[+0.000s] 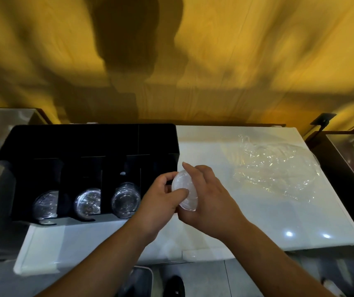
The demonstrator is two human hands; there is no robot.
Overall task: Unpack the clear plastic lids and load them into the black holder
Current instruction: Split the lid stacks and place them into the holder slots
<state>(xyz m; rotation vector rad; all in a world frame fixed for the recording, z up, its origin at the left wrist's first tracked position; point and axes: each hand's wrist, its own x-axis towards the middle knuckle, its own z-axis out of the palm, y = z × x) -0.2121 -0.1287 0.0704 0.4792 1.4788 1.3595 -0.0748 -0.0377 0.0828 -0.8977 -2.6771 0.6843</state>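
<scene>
I see both hands meeting over the white table [257, 221], just right of the black holder [86, 142]. The left hand [159, 200] and right hand [208, 200] together pinch a small stack of clear lids [183, 190], held on edge between them, thumbs on its face and fingers curled round its rim. I count what looks like a few lids, though the blur makes that unsure. Three of the holder's slots already carry lid stacks [125, 199]. The crumpled plastic wrapper [277, 168] lies on the table farther right.
</scene>
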